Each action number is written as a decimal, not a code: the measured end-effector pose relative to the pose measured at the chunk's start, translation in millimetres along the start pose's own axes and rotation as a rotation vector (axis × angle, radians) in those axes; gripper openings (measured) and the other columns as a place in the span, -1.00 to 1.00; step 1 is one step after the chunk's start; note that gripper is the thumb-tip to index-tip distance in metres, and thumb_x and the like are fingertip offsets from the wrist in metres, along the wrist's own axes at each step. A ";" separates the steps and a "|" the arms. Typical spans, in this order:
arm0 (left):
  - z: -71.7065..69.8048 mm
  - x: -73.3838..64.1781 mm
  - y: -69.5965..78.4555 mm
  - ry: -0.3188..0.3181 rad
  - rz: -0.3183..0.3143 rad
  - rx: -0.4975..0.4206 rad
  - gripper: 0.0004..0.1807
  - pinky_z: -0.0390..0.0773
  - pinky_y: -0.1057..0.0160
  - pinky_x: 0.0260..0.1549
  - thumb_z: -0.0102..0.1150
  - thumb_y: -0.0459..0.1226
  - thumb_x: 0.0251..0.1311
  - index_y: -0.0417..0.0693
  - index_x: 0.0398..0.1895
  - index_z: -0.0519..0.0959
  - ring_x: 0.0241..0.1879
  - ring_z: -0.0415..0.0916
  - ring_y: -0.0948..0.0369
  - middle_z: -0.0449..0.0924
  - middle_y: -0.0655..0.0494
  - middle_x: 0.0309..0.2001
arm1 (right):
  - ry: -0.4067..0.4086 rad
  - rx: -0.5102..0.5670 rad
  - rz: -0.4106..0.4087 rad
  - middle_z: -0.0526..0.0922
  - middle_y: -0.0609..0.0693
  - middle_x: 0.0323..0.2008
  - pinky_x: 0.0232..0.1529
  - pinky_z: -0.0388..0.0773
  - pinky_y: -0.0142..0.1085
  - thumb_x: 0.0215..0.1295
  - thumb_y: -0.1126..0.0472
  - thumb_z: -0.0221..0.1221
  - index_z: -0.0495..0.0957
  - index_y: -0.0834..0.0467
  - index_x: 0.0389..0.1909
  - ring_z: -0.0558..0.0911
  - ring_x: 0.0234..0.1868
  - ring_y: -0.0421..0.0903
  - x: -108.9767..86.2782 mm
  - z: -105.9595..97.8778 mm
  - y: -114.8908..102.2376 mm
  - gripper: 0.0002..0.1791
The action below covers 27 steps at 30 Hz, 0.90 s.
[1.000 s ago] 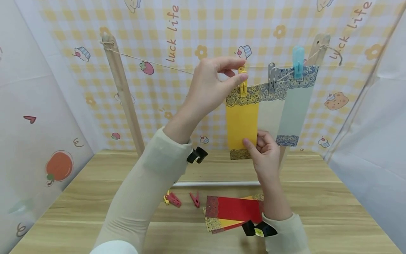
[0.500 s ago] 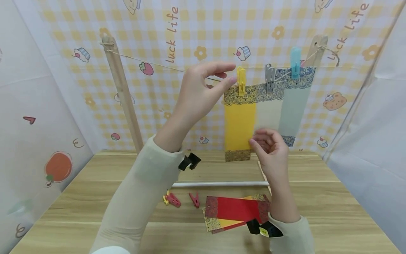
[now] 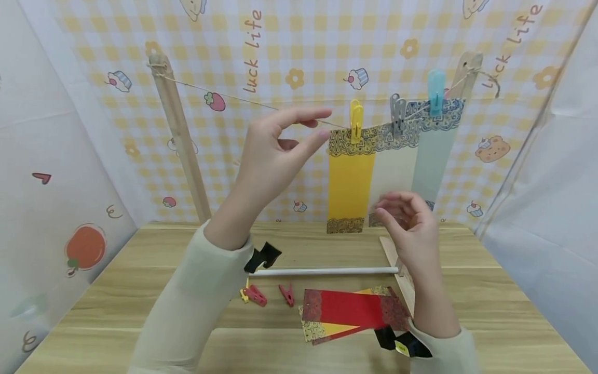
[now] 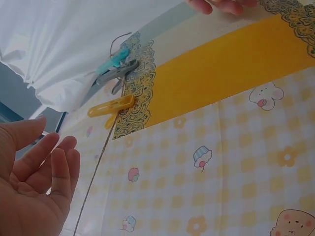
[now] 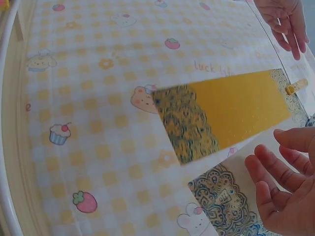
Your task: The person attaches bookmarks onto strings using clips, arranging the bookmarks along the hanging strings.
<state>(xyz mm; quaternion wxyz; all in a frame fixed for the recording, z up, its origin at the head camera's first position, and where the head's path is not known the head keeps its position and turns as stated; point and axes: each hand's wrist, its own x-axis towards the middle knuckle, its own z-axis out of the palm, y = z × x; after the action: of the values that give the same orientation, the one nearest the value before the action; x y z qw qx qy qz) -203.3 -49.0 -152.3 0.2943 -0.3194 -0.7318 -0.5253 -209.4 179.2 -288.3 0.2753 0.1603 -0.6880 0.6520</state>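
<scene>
A yellow card [image 3: 351, 184] with patterned ends hangs from the string [image 3: 229, 96], held by a yellow clothespin [image 3: 356, 122]. Beside it hang a cream card [image 3: 394, 169] under a grey clothespin [image 3: 397, 115] and a pale green card [image 3: 433, 156] under a blue clothespin [image 3: 436, 93]. My left hand [image 3: 275, 158] is left of the yellow clothespin, thumb and forefinger apart, holding nothing; the left wrist view shows the gap between hand and clothespin [image 4: 112, 106]. My right hand [image 3: 413, 228] is in front of the cream card's lower part, fingers loosely bent with nothing between them.
On the table lie red and yellow cards [image 3: 350, 307] in a loose stack, two red clothespins [image 3: 287, 294] and a partly hidden yellow one [image 3: 244, 295]. Wooden posts [image 3: 179, 135] carry the string. A white rod [image 3: 327, 271] runs low between them.
My left hand has let go of the yellow clothespin and moved left and down. My right hand has released the yellow card's lower edge and drawn away to the right.
</scene>
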 end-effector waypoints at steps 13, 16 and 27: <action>-29.4 -50.2 -28.8 0.050 -0.078 0.121 -0.71 0.62 0.42 -0.31 0.34 -0.41 0.19 -0.14 0.00 0.70 0.03 0.53 0.33 0.71 0.03 0.05 | -0.168 -0.430 -0.094 0.65 -0.19 -0.24 -0.21 0.53 -0.60 0.25 0.41 0.29 0.55 0.27 -0.07 0.60 -0.23 -0.45 -14.2 -35.0 -1.8 -0.76; -35.0 -60.9 -36.6 0.061 -0.124 0.126 -0.72 0.60 0.45 -0.33 0.33 -0.43 0.19 -0.16 -0.02 0.70 0.01 0.52 0.33 0.71 0.00 0.04 | -0.186 -0.478 -0.101 0.66 -0.07 -0.25 -0.20 0.52 -0.61 0.25 0.41 0.30 0.56 0.25 -0.10 0.59 -0.24 -0.46 -15.5 -39.5 -0.2 -0.78; -37.7 -109.3 -76.2 0.003 -0.366 0.152 -0.73 0.46 0.43 -0.59 0.29 -0.28 0.28 -0.11 0.03 0.68 -0.37 0.49 0.36 0.66 0.03 0.11 | -0.322 -0.594 -0.064 0.70 -0.09 -0.28 -0.24 0.55 -0.44 0.25 0.29 0.33 0.62 0.12 -0.14 0.57 -0.29 -0.42 -19.9 -40.7 11.9 -0.82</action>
<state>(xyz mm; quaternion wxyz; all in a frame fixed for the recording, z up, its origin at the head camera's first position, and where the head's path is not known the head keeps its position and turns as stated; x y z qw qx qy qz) -190.8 -121.0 -269.9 0.2183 -0.1570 -0.8146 -0.5139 -193.6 217.7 -309.7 0.2183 0.1956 -0.8771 0.3804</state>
